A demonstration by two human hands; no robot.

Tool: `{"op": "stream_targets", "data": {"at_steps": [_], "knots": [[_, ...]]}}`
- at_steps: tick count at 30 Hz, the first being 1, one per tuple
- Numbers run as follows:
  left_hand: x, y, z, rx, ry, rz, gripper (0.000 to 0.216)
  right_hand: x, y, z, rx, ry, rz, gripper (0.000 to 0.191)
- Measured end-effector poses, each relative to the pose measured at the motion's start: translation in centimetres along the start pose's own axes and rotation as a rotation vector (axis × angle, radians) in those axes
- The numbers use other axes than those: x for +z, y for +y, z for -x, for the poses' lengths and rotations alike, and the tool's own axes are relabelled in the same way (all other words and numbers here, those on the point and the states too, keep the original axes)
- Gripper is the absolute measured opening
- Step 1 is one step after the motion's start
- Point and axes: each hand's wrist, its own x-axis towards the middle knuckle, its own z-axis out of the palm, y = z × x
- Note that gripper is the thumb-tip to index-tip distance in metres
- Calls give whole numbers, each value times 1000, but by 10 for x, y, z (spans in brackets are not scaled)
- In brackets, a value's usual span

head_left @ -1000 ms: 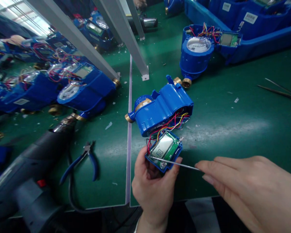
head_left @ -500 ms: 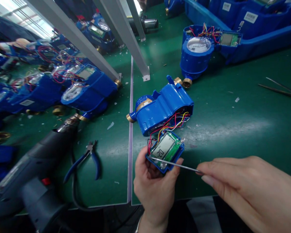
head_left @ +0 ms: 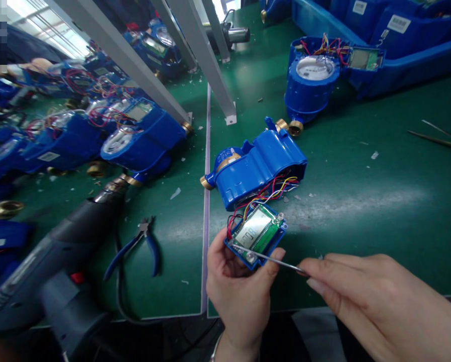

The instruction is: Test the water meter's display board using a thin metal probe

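Note:
My left hand [head_left: 238, 294] grips a small blue display module [head_left: 256, 234] with a green circuit board and a lit LCD. Coloured wires [head_left: 265, 193] join the module to a blue water meter body [head_left: 257, 168] lying on the green mat behind it. My right hand [head_left: 376, 301] pinches a thin metal probe [head_left: 270, 259] whose tip rests on the module's lower left corner.
A black heat gun [head_left: 48, 271] lies at the lower left, with blue-handled pliers [head_left: 140, 244] beside it. Several opened blue meters [head_left: 135, 138] crowd the left. Another meter [head_left: 310, 83] and a blue tray [head_left: 391, 65] stand at the back right. Tweezers [head_left: 438, 138] lie far right.
The view has shifted slightly. The LCD digits have changed. My right hand has sunk a little, the probe still touching the module.

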Motion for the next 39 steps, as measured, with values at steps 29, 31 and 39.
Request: {"op": "stream_targets", "data": {"at_steps": [29, 31, 39], "knots": [[0, -5, 0, -45, 0, 190, 73, -5, 4, -5, 319, -311, -507, 33], [0, -5, 1, -44, -4, 216, 74, -4, 5, -4, 358, -353, -563, 34], [0, -4, 0, -53, -16, 271, 72, -3, 5, -3, 407, -367, -635, 37]]}}
